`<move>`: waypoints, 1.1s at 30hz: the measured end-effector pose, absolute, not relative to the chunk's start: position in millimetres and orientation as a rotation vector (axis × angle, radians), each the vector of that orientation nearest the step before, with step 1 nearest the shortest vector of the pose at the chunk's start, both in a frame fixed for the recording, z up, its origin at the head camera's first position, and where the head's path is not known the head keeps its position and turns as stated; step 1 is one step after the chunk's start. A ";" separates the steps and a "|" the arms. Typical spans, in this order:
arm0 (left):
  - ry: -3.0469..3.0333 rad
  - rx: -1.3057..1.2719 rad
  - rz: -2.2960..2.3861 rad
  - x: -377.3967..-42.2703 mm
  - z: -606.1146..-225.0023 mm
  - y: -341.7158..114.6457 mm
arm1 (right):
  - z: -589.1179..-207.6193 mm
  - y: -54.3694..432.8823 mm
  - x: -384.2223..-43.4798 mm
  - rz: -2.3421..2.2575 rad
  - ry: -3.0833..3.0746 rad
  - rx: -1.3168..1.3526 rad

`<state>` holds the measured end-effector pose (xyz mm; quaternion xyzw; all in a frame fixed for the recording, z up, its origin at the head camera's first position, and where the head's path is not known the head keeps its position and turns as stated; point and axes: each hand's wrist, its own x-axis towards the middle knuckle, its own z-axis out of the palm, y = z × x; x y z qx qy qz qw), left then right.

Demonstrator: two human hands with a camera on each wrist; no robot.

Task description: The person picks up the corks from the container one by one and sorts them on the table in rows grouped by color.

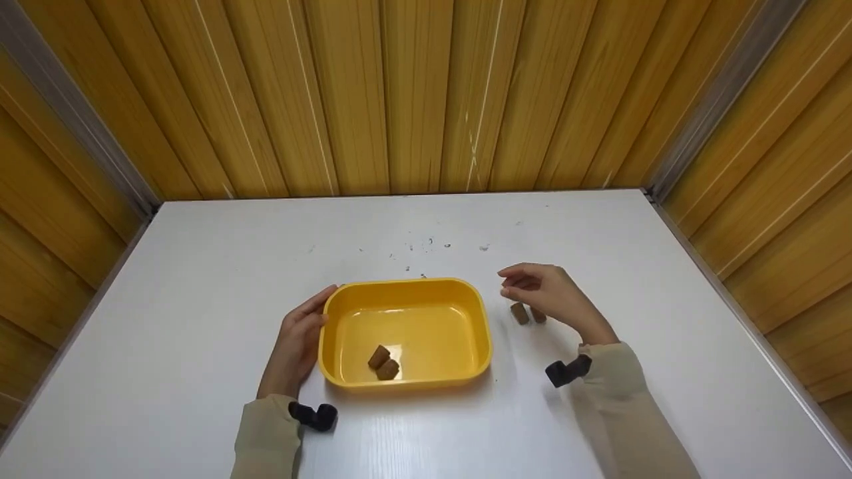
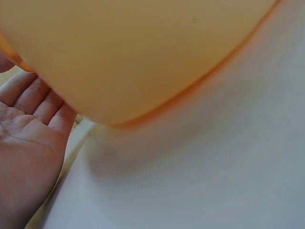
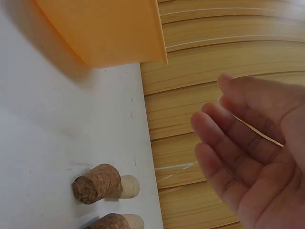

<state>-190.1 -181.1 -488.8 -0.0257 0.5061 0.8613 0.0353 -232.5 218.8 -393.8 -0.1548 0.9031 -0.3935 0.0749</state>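
A yellow plastic tub (image 1: 407,384) stands on the white table in the head view. Inside it, near the front wall, lie two brown corks (image 1: 379,357), touching each other. My left hand (image 1: 296,339) holds the tub's left side, thumb at the rim and fingers along the outer wall; the left wrist view shows its palm (image 2: 31,148) beside the tub's wall (image 2: 119,62). To the tub's right, my right hand (image 1: 546,293) hovers with loosely bent fingers and nothing in them. Below it two more corks (image 1: 520,313) sit on the table; the right wrist view shows one brown cork (image 3: 97,183) with a pale end.
The white table (image 1: 200,299) is bounded at the back and both sides by wood-patterned panels (image 1: 413,100). Small dark marks (image 1: 447,245) dot its surface behind the tub. A black wrist band (image 1: 568,371) is on the right sleeve.
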 end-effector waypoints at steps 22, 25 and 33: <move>1.548 -0.084 2.638 -192.1 -487.2 -178.7 | -367.8 157.0 -254.4 -0.987 2.372 -0.989; 1.567 -0.077 2.631 -192.1 -487.1 -178.5 | -369.5 145.8 -256.6 -0.932 2.338 -1.025; 1.596 -0.072 2.616 -192.2 -486.5 -178.2 | -374.7 115.3 -256.8 -0.820 2.248 -1.017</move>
